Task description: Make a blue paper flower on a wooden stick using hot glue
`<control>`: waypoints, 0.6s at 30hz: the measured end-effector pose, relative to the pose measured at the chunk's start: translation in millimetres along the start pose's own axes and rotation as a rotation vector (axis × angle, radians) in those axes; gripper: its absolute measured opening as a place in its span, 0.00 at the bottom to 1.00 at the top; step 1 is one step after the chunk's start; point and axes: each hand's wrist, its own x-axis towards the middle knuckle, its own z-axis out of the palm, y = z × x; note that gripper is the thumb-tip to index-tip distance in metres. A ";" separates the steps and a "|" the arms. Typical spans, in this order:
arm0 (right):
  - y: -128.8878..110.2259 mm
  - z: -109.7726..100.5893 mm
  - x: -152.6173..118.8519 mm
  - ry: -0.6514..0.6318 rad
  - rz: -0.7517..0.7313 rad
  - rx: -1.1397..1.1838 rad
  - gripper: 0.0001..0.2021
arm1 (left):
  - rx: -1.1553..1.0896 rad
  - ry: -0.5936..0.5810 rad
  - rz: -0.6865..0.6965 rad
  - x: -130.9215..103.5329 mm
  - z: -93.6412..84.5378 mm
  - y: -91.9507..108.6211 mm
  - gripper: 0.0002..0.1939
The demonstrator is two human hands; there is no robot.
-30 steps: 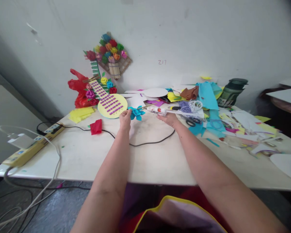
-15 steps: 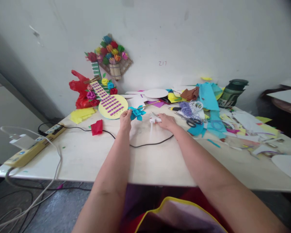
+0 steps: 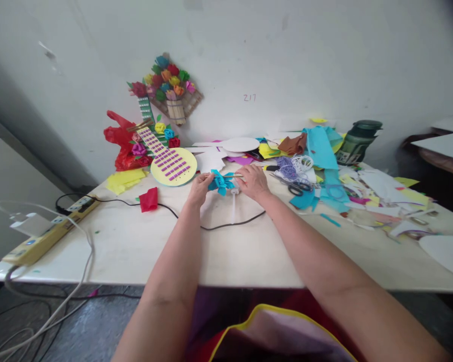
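Left hand: pinching blue flower; right hand: gripping its stick, likely to steady both ends; flower between the 2, above surface; glue gun, 1, near right hand

We see a pale grey wall across the far side, marked with scuffs and the handwritten number 217. On its left part we notice a small shiny scrap. At the far left stands a pale panel with a darker grey edge. Before us a long off-white table reaches to the wall, its surface lightly stained. Below its near left edge we make out a blue-grey floor, crossed by cables. At the far right we find another white tabletop, with darkness beneath it. Our light is soft, dimmer toward the left.
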 end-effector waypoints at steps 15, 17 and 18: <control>-9.5 3.0 1.2 0.034 -0.028 0.073 0.11 | 0.077 -0.195 -0.024 -3.2 2.4 0.5 0.19; -10.1 3.1 0.4 0.007 -0.018 0.077 0.10 | 0.070 -0.192 -0.032 -3.8 3.0 0.9 0.18; -10.3 3.3 0.1 -0.001 -0.013 0.077 0.10 | 0.069 -0.190 -0.036 -3.9 3.2 1.0 0.18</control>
